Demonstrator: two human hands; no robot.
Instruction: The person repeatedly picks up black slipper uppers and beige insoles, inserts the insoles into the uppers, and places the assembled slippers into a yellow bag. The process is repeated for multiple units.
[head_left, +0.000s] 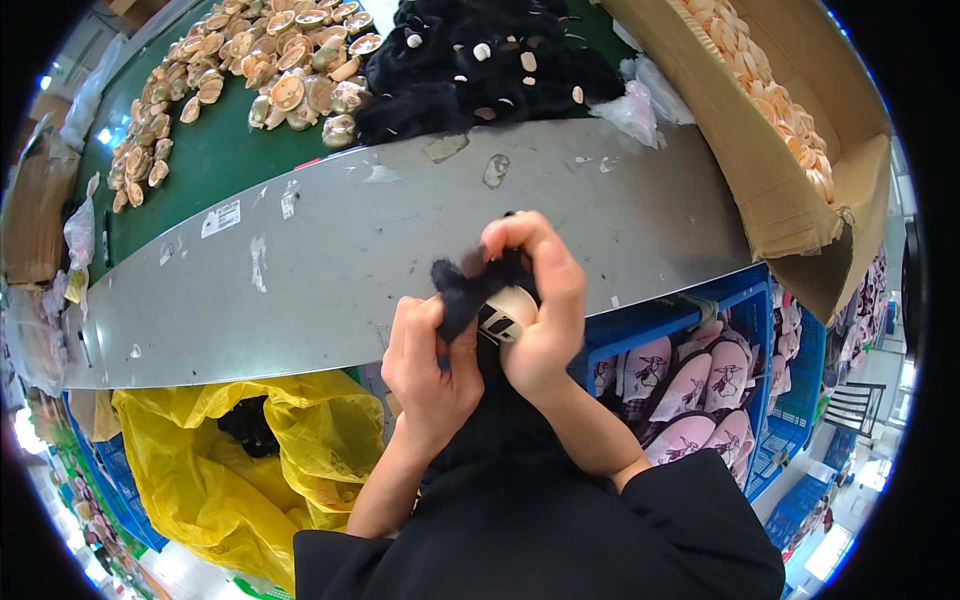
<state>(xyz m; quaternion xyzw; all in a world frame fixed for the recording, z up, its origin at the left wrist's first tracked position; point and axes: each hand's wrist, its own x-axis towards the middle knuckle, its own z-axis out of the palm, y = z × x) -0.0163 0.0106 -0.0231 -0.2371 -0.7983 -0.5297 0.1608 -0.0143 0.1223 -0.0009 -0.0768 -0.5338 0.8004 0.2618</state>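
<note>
Just past the near edge of the grey metal tabletop [380, 230], both my hands are closed on one small bundle. My left hand [430, 370] pinches the edge of a black plush piece [460, 300], which has a small ear-like tuft. My right hand [550, 310] curls round a rounded cream piece [514, 304] with black marks, its fingertips over the top of the black plush. The plush lies against the cream piece; whether it is fitted over it I cannot tell, since my fingers hide part of both. The plush is slightly blurred.
Behind the metal strip lie a heap of tan cup-like pieces [290, 60] and a black plush pile [490, 70]. A cardboard box [700, 110] of peach-coloured shells stands at right. Below are a yellow bag [190, 460] at left and a blue crate [640, 335] of pink slippers [690, 390] at right.
</note>
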